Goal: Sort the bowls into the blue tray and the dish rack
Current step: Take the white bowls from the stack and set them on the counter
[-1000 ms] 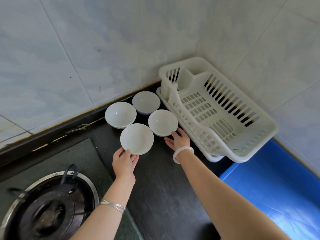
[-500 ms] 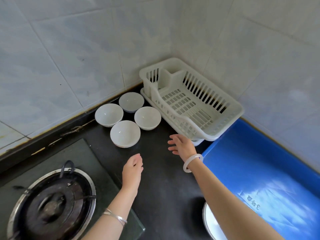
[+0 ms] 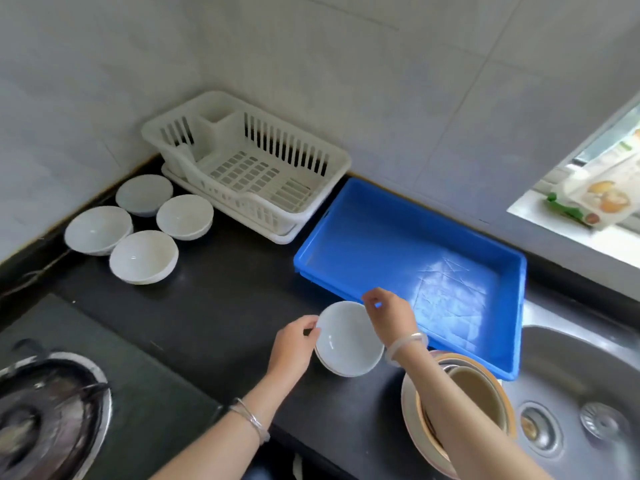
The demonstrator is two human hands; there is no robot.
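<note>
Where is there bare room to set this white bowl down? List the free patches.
Free: the whole floor of the blue tray, the empty dish rack, and the dark counter between the four white bowls and the tray. Crowded: the corner by the stacked bowls beside the sink, where both hands hold the white bowl.

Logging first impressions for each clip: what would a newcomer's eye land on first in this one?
Probably the bright blue tray, empty on the dark counter between the sink and the empty white dish rack in the tiled corner. Next, the left hand and right hand at either rim of a white bowl on a small stack just in front of the tray. Four more white bowls cluster left of the rack.
</note>
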